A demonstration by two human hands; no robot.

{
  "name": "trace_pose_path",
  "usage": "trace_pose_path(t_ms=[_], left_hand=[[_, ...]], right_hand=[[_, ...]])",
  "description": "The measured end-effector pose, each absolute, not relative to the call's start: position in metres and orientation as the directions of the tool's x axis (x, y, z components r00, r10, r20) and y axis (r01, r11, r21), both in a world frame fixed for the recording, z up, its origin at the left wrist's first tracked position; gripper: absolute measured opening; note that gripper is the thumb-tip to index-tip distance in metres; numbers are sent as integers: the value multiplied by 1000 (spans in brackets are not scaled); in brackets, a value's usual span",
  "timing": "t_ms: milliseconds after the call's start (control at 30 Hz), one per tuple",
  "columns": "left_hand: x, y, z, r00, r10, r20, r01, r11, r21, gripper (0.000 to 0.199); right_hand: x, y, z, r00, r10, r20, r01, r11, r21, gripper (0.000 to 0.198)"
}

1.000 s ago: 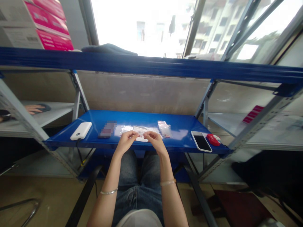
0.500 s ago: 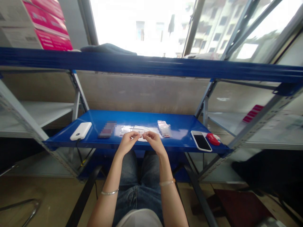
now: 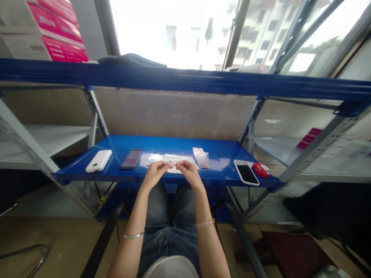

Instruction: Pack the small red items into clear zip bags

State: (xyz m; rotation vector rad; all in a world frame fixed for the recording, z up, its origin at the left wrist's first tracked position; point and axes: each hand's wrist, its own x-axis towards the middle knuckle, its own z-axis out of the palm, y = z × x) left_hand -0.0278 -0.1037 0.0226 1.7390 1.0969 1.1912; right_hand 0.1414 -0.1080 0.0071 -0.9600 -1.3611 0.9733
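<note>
My left hand (image 3: 157,170) and my right hand (image 3: 187,170) face each other over the front part of the blue shelf (image 3: 162,141). Thumb and fingers are pinched together on both, and whatever they hold is too small to make out. Beneath and behind them lies a whitish sheet or tray (image 3: 177,157) with small things on it. A clear plastic bag (image 3: 153,158) rests just left of it. To the right of my right hand, another clear bag (image 3: 201,157) has small reddish pieces at its lower end.
On the left stand a white power bank (image 3: 99,160) with a black cable and a blurred-out dark rectangle (image 3: 131,158). A white-framed phone (image 3: 246,172) and a red object (image 3: 261,170) lie at the right end. A blue upper shelf beam (image 3: 174,81) crosses ahead.
My left hand has shifted slightly left, widening the gap between the hands a little. The right hand stays nearly in place.
</note>
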Motion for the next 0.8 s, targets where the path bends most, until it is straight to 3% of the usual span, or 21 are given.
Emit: trace_pose_path(t_ms=[267,800], left_hand=[[-29,-103,23,241,897,369,273,-428,861,25],[-34,-97,17,131,934,332,302,-357,884,22]], right_hand=[[138,-112,10,-128,937,324,-13,325,-946,23],[136,-102,-3,-33,964,263,29,263,-964,26]])
